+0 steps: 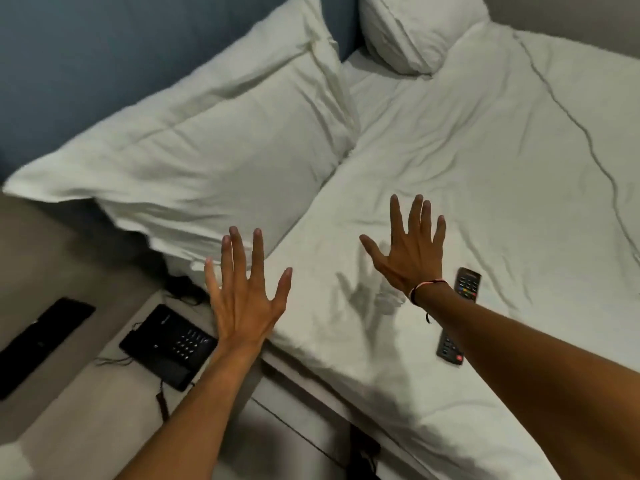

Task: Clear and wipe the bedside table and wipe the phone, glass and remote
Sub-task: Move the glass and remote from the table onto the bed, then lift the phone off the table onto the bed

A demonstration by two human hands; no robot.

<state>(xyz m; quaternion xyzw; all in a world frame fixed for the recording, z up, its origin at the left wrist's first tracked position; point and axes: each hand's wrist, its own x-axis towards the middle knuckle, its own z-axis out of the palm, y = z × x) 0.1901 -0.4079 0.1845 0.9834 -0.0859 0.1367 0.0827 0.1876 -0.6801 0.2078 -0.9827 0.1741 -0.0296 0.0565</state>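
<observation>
A: Head view: where are the hands held?

B: Both are held out above the bed (485,161), fingers spread straight, nothing gripped. The left hand (242,292) is seen over the mattress edge, the right hand (410,251) over the white sheet.

A: The task's things?

B: The remote (462,306) is seen lying on the sheet, partly hidden by the right wrist. The phone (169,344) rests on the bedside table (86,427), beside the left forearm. The glass is not made out.
</observation>
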